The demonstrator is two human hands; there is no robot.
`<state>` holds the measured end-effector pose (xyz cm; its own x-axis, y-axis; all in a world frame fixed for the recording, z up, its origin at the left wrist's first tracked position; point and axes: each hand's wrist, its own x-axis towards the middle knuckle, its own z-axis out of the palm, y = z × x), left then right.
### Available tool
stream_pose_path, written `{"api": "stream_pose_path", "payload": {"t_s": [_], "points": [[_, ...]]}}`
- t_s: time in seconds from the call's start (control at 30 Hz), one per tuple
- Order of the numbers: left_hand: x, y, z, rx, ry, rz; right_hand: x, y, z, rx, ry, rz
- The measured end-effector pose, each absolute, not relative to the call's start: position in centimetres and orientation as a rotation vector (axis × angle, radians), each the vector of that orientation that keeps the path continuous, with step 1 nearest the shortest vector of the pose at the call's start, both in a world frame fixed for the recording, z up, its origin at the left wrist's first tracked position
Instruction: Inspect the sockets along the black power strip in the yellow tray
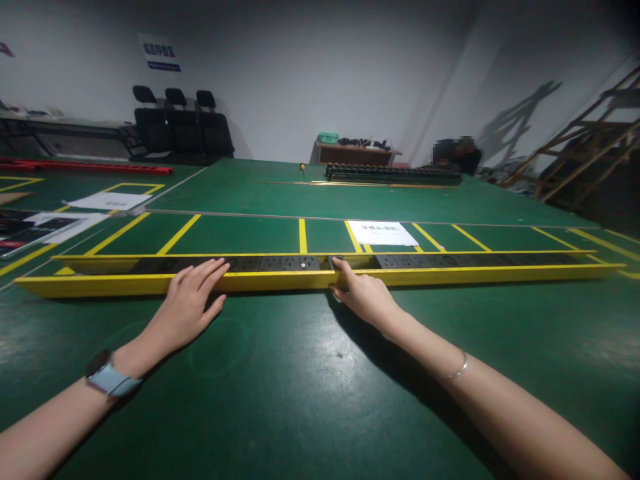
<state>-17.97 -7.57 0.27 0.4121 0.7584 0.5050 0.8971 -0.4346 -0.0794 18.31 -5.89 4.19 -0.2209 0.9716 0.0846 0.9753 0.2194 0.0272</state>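
A long yellow trough-shaped rail (280, 281) lies across the green table, with rows of black socket modules (270, 263) inside it. My left hand (196, 287) rests on the rail's left half, fingers stretched out over the sockets and thumb apart. At the rail's middle, my right hand (363, 290) has its fingers bent around the front wall. One fingertip touches a small black module (336, 260) between the left and right socket runs. The hand partly hides that module, and its exact shape cannot be made out.
White printed sheets (383, 234) lie among yellow tape lines beyond the rail. Farther back are a screwdriver (303, 169), black strips (390, 175) and thin rods. Red rails (90, 167) lie at left. A person (457, 155) is at the far right, near a wooden ladder (593, 133).
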Motion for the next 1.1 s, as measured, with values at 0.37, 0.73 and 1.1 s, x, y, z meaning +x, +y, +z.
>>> {"api": "stream_pose_path", "payload": {"t_s": [0.37,0.73,1.1], "points": [[-18.1,-7.4,0.2,-2.335,-1.415,-0.579,18.4,-5.5,3.5,-1.803,-2.494,0.003],[-17.9,-7.5,0.3,-2.336,-1.432,-0.567,18.5,-5.1,3.1,-1.991,-2.313,-0.038],[-17.9,-7.6,0.4,-2.327,-1.424,-0.551,18.8,-5.2,3.7,-2.113,-2.154,0.066]]}}
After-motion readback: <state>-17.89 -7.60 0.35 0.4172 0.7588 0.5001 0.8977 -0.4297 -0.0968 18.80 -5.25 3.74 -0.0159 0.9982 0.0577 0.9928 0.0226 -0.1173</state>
